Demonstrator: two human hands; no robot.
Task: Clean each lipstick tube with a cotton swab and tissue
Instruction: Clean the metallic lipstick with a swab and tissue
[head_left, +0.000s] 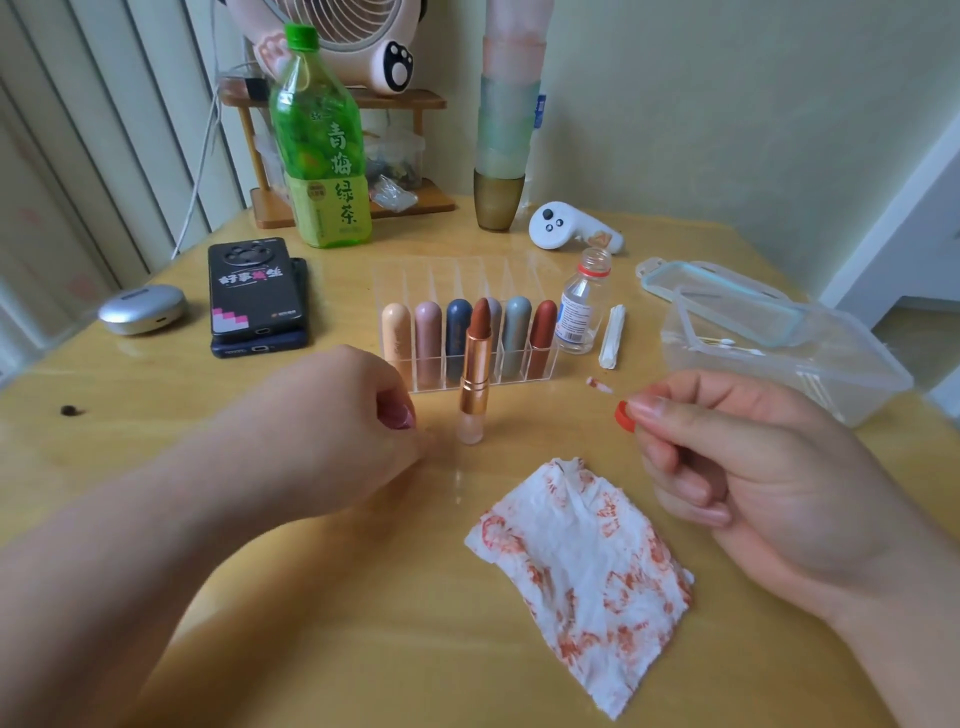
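Cotton swab (600, 385), stained, sits pinched in the right hand (753, 467); the curled left hand (332, 426), possibly holding a cap, should steady the upright lipstick (475, 358).

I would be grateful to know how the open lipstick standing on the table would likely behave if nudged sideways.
The lipstick stands tall on a narrow base, so it would probably tip easily. Being round, it would likely roll once down. Its exposed brown tip looks soft and may smear or dent.

Glossy wooden table (156, 395), shiny metallic lipstick tube (475, 358), crumpled stained paper tissue (587, 571), clear plastic organizer (467, 270)
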